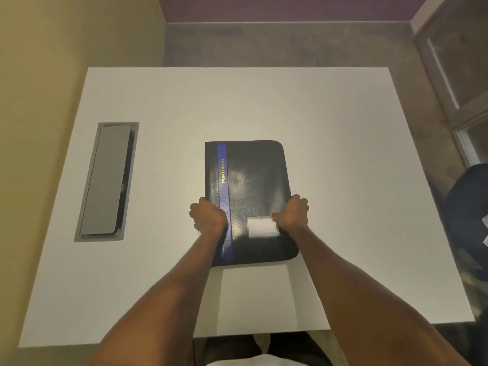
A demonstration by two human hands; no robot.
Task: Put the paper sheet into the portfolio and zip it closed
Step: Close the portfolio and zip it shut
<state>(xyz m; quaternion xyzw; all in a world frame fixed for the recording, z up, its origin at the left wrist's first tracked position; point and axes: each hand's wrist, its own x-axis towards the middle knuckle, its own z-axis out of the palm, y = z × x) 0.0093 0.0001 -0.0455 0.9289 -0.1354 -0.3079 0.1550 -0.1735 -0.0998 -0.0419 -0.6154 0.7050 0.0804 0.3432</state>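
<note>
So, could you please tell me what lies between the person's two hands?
In the head view, the closed black portfolio spans between the left hand and right hand, both gripping its side edges.

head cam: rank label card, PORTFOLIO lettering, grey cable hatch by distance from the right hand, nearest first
From the right hand, which grips the portfolio's right edge:
1. Label card: right beside the thumb, on the cover's near right.
2. PORTFOLIO lettering: on the blue stripe, up and to the left.
3. Grey cable hatch: far left of the table.
</note>
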